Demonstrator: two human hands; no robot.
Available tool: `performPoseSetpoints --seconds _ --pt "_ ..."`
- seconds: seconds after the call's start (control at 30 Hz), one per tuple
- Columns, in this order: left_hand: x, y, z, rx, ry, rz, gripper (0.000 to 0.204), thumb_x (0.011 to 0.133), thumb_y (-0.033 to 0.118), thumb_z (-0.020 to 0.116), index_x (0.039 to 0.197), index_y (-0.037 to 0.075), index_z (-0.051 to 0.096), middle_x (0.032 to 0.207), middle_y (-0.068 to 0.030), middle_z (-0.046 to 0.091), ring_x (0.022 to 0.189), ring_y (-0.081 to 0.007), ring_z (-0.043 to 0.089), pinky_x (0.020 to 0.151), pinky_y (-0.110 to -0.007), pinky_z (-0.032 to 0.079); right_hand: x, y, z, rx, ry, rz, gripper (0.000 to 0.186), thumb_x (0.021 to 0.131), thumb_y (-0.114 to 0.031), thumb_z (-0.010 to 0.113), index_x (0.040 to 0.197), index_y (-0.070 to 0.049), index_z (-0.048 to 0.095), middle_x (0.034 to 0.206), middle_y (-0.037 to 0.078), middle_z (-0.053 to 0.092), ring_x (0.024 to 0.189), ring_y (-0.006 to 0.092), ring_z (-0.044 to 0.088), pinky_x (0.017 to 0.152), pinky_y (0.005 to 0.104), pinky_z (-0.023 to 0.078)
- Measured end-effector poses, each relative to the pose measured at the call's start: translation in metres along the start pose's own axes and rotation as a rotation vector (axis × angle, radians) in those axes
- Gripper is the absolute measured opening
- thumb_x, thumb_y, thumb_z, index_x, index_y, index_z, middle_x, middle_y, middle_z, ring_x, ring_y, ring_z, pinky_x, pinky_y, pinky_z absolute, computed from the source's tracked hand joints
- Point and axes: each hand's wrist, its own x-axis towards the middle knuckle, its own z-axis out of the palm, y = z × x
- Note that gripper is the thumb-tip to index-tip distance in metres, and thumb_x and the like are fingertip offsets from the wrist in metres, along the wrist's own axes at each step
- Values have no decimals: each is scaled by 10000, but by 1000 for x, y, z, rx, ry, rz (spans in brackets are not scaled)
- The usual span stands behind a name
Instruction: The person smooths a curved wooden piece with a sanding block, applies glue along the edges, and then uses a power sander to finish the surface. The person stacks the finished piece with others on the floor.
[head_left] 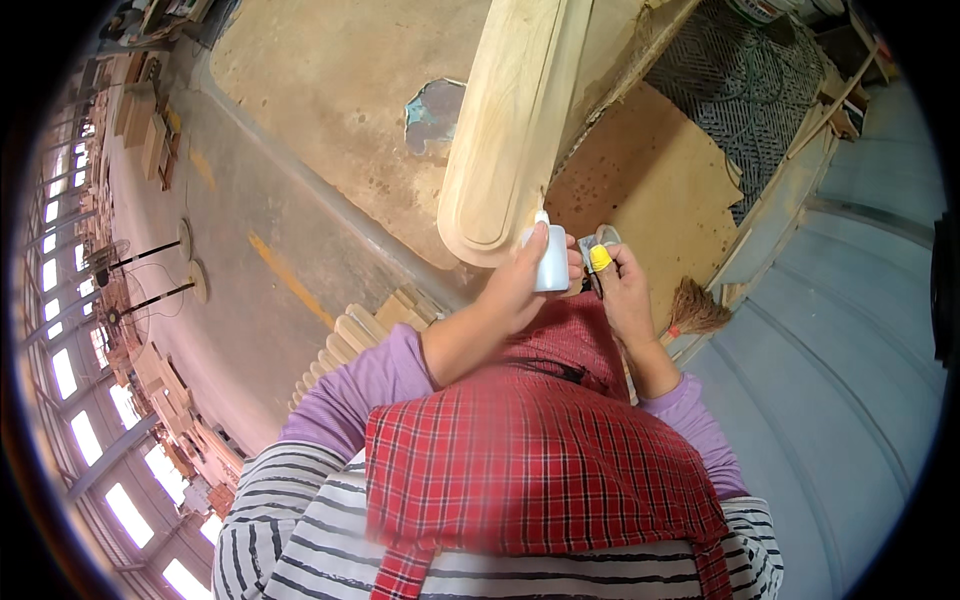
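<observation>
Nearest, the left hand (520,285) is wrapped around a small white bottle (552,258), nozzle up. Just beside it, the right hand (625,295) pinches a yellow-tipped tool (599,258). Directly beyond, touching the nozzle, the long wooden panel (510,120) runs away over the worktop (330,110).

The long panel (510,120) is pale bare wood, sanded smooth and matt, with a routed border. The small bottle (553,258) looks like white plastic with a slight sheen; the cap (599,258) is glossy yellow. The apron (540,460) is red checked woven cloth.
</observation>
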Motion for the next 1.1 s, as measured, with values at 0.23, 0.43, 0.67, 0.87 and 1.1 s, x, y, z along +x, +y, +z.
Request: performPoseSetpoints --seconds 0.23,0.43,0.67,0.87,1.1 --pt "-5 2 7 -1 42 -37 425 988 416 423 1120 18 498 907 -92 591 777 -189 595 698 -317 505 2 -5 -2 52 20 21 68 935 -89 562 959 -27 550 842 -15 545 760 45 488 659 200 406" --pt "-12 2 -7 -29 -35 -37 355 971 326 495 1141 14 500 895 -85 592 781 -181 594 702 -315 509 11 -3 7 18 25 -26 75 926 -63 565 979 -20 533 872 5 558 810 59 520 709 202 430" --pt "-5 109 4 571 37 578 372 943 248 534 1210 -9 511 1041 -98 619 963 -187 598 799 -331 518 34 -6 52 9 152 60 116 925 -130 577 899 -50 498 711 12 518 559 68 483 460 229 441" --pt "84 152 14 1356 54 977 329 931 294 487 1027 63 701 1029 -65 695 1122 -247 562 1058 -401 306 30 34 88 -149 327 0 147 816 -137 624 860 -34 529 666 73 553 606 175 552 586 331 454" --pt "89 136 19 1348 162 1274 351 919 287 481 1049 40 693 1012 -128 686 1093 -308 568 934 -385 415 75 -17 94 -312 447 -120 127 825 -124 567 875 -15 525 846 184 610 827 343 589 753 411 447"
